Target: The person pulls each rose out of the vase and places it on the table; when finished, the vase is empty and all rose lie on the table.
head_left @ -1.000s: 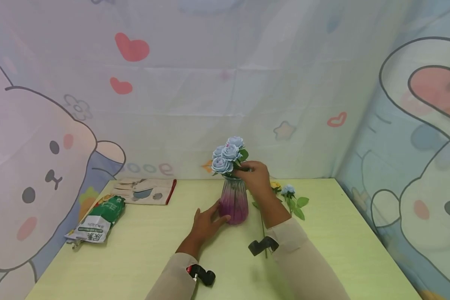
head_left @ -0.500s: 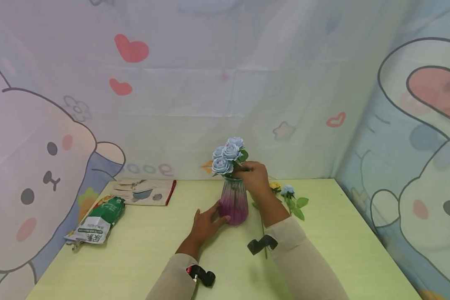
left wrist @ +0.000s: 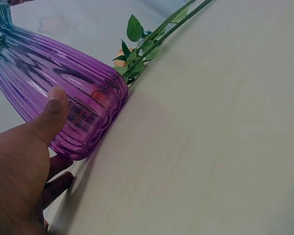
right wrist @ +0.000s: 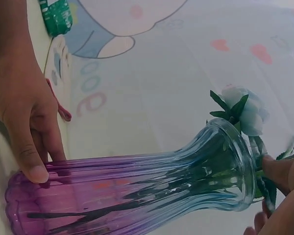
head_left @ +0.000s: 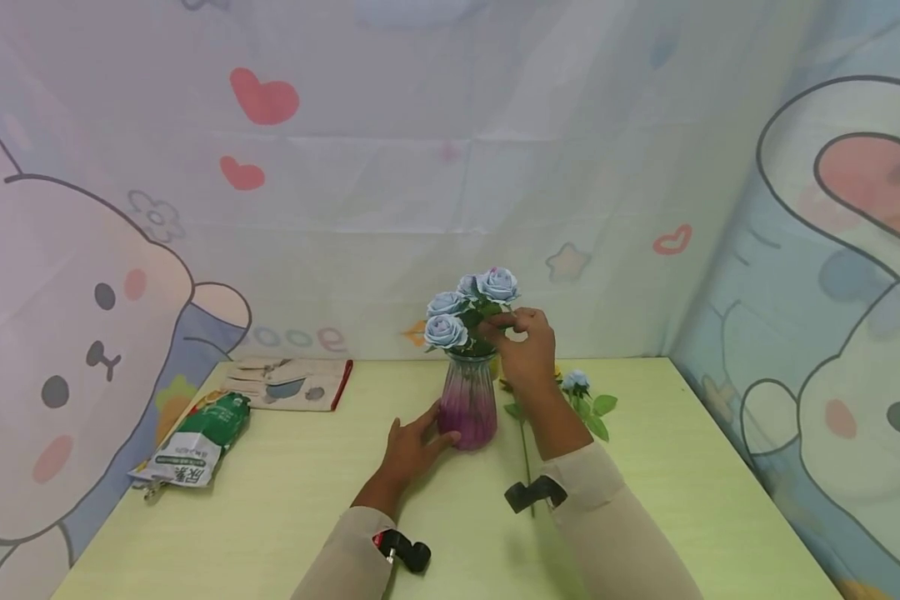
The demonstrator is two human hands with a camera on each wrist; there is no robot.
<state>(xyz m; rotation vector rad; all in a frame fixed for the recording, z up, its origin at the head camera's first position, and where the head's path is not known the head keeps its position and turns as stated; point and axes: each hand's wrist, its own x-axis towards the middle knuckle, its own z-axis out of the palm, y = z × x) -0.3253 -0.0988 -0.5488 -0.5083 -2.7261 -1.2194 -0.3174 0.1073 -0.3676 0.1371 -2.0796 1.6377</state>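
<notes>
A ribbed glass vase [head_left: 468,404], purple below and clear bluish above, stands upright on the table with several pale blue artificial roses [head_left: 447,330] in its mouth. My left hand [head_left: 408,454] holds the vase low on its left side, thumb in front, as the left wrist view [left wrist: 19,166] also shows. Just above the rim, my right hand [head_left: 528,350] pinches a rose stem among the leaves; the blue rose [head_left: 499,285] at the upper right rises over those fingers. Dark stems [right wrist: 93,213] show through the glass in the right wrist view.
Right of the vase lie another blue rose [head_left: 576,382] with green leaves and a yellow flower [head_left: 557,372], partly hidden by my right arm. A green and white bag [head_left: 206,437] and a pair of pale gloves [head_left: 292,385] lie at the left. A printed curtain [head_left: 390,208] stands behind the table.
My right hand has moved slightly up and to the right. One blue rose has shifted up and right with it, spreading the bunch. The left hand and vase have stayed put.
</notes>
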